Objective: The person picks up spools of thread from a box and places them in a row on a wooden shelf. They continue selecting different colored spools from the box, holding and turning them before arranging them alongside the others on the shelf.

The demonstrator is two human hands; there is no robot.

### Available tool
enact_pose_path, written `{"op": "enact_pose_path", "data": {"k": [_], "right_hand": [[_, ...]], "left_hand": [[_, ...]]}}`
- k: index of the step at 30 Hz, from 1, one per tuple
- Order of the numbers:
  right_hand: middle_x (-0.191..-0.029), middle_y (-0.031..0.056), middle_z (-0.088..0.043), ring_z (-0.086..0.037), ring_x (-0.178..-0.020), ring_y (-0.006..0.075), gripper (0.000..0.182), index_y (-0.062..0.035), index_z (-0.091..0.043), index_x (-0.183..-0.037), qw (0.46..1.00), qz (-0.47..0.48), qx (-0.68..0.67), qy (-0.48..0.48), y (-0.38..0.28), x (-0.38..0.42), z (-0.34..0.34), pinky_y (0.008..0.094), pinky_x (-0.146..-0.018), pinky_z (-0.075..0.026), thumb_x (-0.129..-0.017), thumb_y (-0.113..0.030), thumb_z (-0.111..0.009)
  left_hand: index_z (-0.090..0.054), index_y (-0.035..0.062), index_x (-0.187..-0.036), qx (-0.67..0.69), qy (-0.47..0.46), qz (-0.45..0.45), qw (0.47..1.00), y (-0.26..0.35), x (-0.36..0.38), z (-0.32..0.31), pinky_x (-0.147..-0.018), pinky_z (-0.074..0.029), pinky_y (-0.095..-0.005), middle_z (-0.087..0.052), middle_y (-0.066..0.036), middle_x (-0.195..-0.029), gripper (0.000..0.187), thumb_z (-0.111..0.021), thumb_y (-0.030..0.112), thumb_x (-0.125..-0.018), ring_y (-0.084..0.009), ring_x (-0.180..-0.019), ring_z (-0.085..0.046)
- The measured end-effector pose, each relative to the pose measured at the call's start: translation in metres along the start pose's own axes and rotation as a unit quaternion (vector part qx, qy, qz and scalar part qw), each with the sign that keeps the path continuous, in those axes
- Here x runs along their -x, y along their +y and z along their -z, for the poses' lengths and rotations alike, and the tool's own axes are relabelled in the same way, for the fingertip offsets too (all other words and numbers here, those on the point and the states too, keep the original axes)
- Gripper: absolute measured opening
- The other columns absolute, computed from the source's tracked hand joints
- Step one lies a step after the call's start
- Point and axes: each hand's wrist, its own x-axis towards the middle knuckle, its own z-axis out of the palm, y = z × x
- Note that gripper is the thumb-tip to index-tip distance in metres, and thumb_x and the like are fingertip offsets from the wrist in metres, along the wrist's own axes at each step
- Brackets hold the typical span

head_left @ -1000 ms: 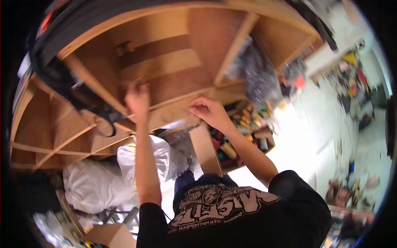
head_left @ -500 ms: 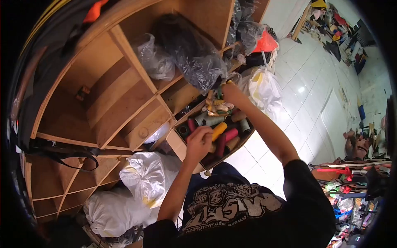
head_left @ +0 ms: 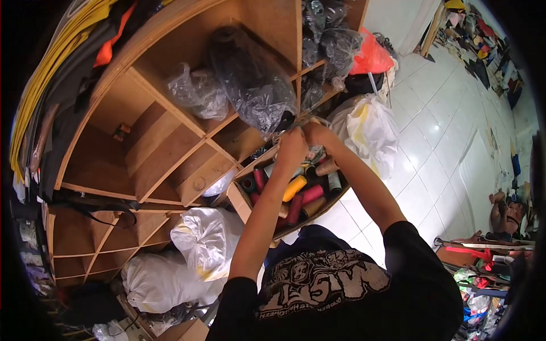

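Observation:
A cardboard box [head_left: 242, 200] holds several thread spools, among them a yellow spool [head_left: 294, 188], a pink spool [head_left: 313, 194] and a brown spool [head_left: 327, 167]. Over the far end of the box, my left hand [head_left: 292, 146] and my right hand [head_left: 319, 135] are close together, fingers curled in. Between and just below them shows part of a clear plastic bag [head_left: 315, 153]. What the fingertips grip is too small and hidden to make out. Beyond my hands lies a dark plastic-wrapped bundle [head_left: 256, 79] on the shelf.
Wooden shelving [head_left: 199, 133] with square compartments stands on the left. White sacks [head_left: 207, 236] lean at its foot, and another white sack [head_left: 372, 128] sits right of the box. A red bag [head_left: 371, 55] is farther back. White tiled floor [head_left: 424, 148] lies to the right, with scraps beyond.
My left hand has moved from above the near spools up to beside my right hand. The contents at the far end of the box are now largely covered. The view has shifted slightly.

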Motion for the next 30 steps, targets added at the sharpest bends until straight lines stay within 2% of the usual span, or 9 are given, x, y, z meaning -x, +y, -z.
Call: {"op": "enact_pose_path", "data": {"k": [4, 7, 11, 13, 16, 19, 22, 28, 30], "right_hand": [[-0.084, 0.0218, -0.066, -0.064, -0.083, 0.0375, 0.030, -0.0024, -0.069, -0.087, 0.982, -0.041, -0.139, 0.121, -0.007, 0.025, 0.002, 0.0445, -0.074, -0.051, -0.072, -0.028, -0.064], [-0.086, 0.0210, -0.067, -0.064, -0.086, 0.0358, 0.029, -0.0026, -0.069, -0.087, 0.978, -0.048, -0.155, 0.132, -0.005, 0.021, -0.007, 0.0442, -0.077, -0.050, -0.072, -0.028, -0.065], [-0.093, 0.0193, -0.067, -0.064, -0.092, 0.0338, 0.031, -0.0035, -0.067, -0.093, 0.977, -0.054, -0.142, 0.148, -0.001, 0.009, -0.022, 0.0439, -0.081, -0.050, -0.071, -0.025, -0.067], [-0.096, 0.0184, -0.067, -0.063, -0.094, 0.0332, 0.034, -0.0040, -0.066, -0.097, 0.985, -0.074, -0.138, 0.077, -0.011, 0.016, -0.013, 0.0437, -0.082, -0.049, -0.070, -0.024, -0.068], [-0.096, 0.0179, -0.067, -0.064, -0.091, 0.0341, 0.033, -0.0044, -0.065, -0.100, 0.979, -0.048, -0.133, 0.149, -0.018, 0.042, 0.011, 0.0433, -0.081, -0.050, -0.072, -0.022, -0.066], [-0.094, 0.0192, -0.067, -0.065, -0.089, 0.0327, 0.028, -0.0049, -0.064, -0.102, 0.975, -0.022, -0.141, 0.169, -0.007, 0.018, -0.009, 0.0443, -0.075, -0.052, -0.078, -0.018, -0.058], [-0.098, 0.0183, -0.066, -0.065, -0.092, 0.0337, 0.031, -0.0063, -0.059, -0.109, 0.960, -0.055, -0.161, 0.222, -0.015, 0.024, -0.017, 0.0453, -0.075, -0.052, -0.079, -0.018, -0.057], [-0.096, 0.0216, -0.065, -0.063, -0.090, 0.0376, 0.035, -0.0048, -0.058, -0.109, 0.967, -0.051, -0.154, 0.197, -0.020, 0.034, -0.002, 0.0465, -0.077, -0.051, -0.077, -0.017, -0.061], [-0.096, 0.0216, -0.065, -0.063, -0.090, 0.0376, 0.037, -0.0054, -0.057, -0.110, 0.967, -0.057, -0.147, 0.199, -0.021, 0.032, -0.001, 0.0467, -0.076, -0.051, -0.076, -0.019, -0.061]], "left_hand": [[-0.062, -0.0052, -0.095, -0.166, -0.082, 0.039, 0.982, -0.010, -0.024, -0.019, -0.079, -0.054, -0.0410, -0.064, -0.025, -0.099, 0.016, -0.058, 0.004, -0.082, -0.0382, -0.096, -0.063], [-0.063, -0.0033, -0.097, -0.222, -0.077, 0.064, 0.970, -0.022, -0.039, -0.036, -0.077, -0.055, -0.0426, -0.065, -0.023, -0.099, 0.018, -0.055, 0.009, -0.085, -0.0352, -0.096, -0.064], [-0.059, -0.0012, -0.105, -0.212, -0.105, 0.093, 0.967, -0.014, -0.040, -0.033, -0.078, -0.053, -0.0463, -0.063, -0.023, -0.105, 0.025, -0.057, 0.009, -0.083, -0.0371, -0.096, -0.063], [-0.060, -0.0006, -0.107, -0.243, -0.141, 0.090, 0.955, -0.020, -0.039, -0.035, -0.077, -0.055, -0.0438, -0.064, -0.023, -0.104, 0.024, -0.053, 0.010, -0.087, -0.0351, -0.096, -0.064], [-0.055, -0.0016, -0.114, -0.206, -0.080, 0.063, 0.973, -0.030, -0.038, -0.036, -0.079, -0.054, -0.0441, -0.063, -0.024, -0.104, 0.029, -0.051, 0.008, -0.087, -0.0368, -0.096, -0.064], [-0.053, -0.0024, -0.115, -0.201, -0.051, 0.020, 0.978, -0.026, -0.035, -0.030, -0.081, -0.052, -0.0456, -0.063, -0.025, -0.103, 0.031, -0.050, 0.006, -0.086, -0.0384, -0.096, -0.063], [-0.057, -0.0049, -0.104, -0.136, -0.094, 0.070, 0.984, -0.030, -0.036, -0.028, -0.088, -0.049, -0.0448, -0.059, -0.024, -0.110, 0.030, -0.062, -0.001, -0.074, -0.0399, -0.103, -0.058], [-0.061, -0.0050, -0.104, -0.208, -0.165, -0.031, 0.964, -0.038, -0.029, -0.025, -0.090, -0.047, -0.0440, -0.056, -0.027, -0.116, 0.030, -0.061, 0.002, -0.075, -0.0391, -0.107, -0.056], [-0.063, -0.0039, -0.103, -0.221, -0.190, -0.004, 0.956, -0.034, -0.032, -0.024, -0.090, -0.046, -0.0445, -0.056, -0.026, -0.116, 0.029, -0.060, 0.004, -0.076, -0.0387, -0.108, -0.056]]}}
